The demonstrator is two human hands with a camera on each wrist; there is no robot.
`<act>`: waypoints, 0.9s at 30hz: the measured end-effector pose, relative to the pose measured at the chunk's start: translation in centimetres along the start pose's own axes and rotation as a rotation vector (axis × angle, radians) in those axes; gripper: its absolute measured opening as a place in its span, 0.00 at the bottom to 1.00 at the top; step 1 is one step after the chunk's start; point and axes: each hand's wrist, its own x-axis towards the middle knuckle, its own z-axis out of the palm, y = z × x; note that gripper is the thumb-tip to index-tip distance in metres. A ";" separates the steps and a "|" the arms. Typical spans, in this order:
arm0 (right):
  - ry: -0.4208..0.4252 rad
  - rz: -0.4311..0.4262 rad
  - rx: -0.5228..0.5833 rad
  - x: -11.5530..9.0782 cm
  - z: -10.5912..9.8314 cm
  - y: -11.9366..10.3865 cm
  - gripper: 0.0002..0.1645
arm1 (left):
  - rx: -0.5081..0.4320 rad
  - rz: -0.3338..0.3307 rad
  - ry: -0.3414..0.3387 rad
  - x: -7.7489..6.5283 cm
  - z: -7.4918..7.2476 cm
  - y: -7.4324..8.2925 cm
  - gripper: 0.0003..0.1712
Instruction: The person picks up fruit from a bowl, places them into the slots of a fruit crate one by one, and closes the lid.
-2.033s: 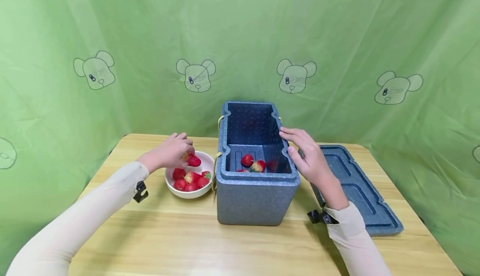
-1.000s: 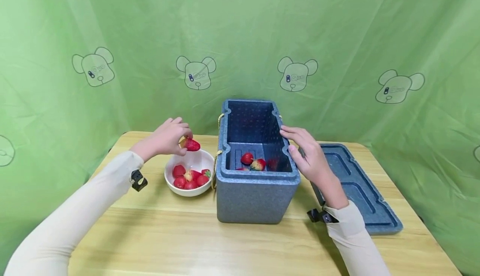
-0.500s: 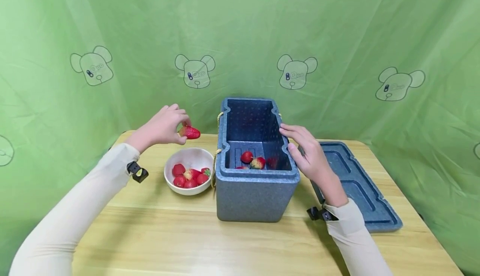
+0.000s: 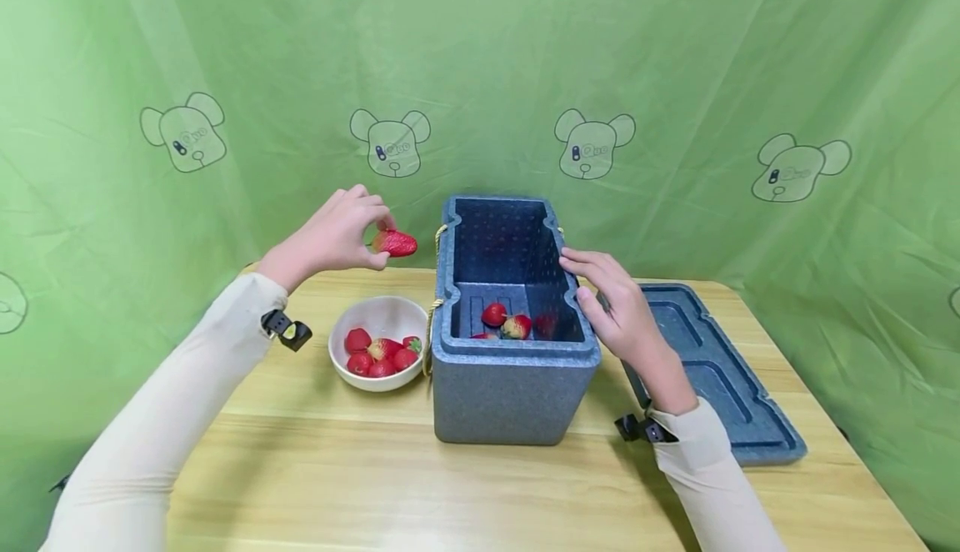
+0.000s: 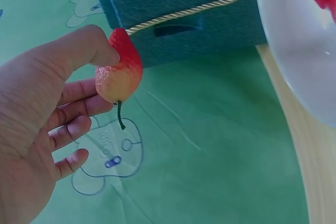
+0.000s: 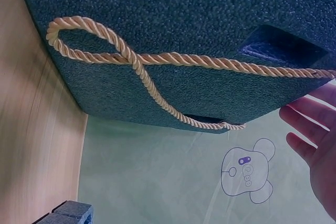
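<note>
We hold our left hand (image 4: 337,233) raised, thumb and fingers set in a pinch, while our right hand (image 4: 618,310) reaches forward with fingers nearly straight and thumb apart.

No word or number can be read for certain. On the green cloth (image 4: 480,35), line-drawn bear heads (image 4: 395,163) repeat in a row, each of the four whole ones bearing a dark, pill-shaped sign (image 4: 381,153) and, beside it, small rounded lettering (image 4: 400,150) too faint to make out.
</note>
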 end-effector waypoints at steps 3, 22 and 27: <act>0.002 -0.002 -0.003 0.0 0.0 0.0 0.22 | -0.002 0.009 0.015 0.5 -0.4 0.5 0.19; 0.000 -0.001 -0.007 0.0 0.0 -0.1 0.22 | -0.018 0.123 0.066 4.1 -2.2 4.1 0.20; -0.013 0.006 -0.005 0.0 -0.1 -0.2 0.23 | -0.014 0.151 0.057 5.1 -2.3 5.0 0.19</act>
